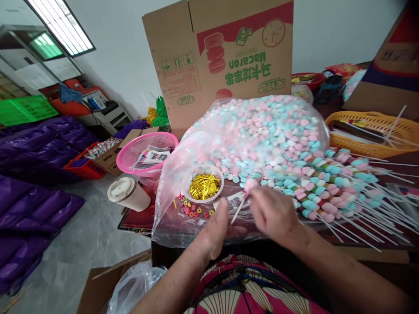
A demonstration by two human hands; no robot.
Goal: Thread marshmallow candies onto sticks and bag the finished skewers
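Observation:
My right hand (pixel 275 213) is closed, its fingers pinching near a short marshmallow skewer (pixel 252 182) with pink and blue pieces at the top. The skewer's white stick (pixel 238 211) slants down toward my left hand (pixel 216 229), whose thumb is raised and fingers are stretched out beside the stick's lower end. Some motion blur covers the right fingers. Beneath the hands lies a small printed packet (pixel 235 200), partly hidden. A round tub of gold twist ties (pixel 205 186) stands just beyond my left hand, with colourful candy rings (pixel 193 211) in front of it.
A large clear bag of pink, blue and white marshmallows (pixel 258 126) spreads across the table. Finished skewers (pixel 327 196) pile up at right, below an orange basket (pixel 369 150). At left are a pink basket (pixel 122 159) and a lidded cup (pixel 137 198). A cardboard box (pixel 183 56) stands behind.

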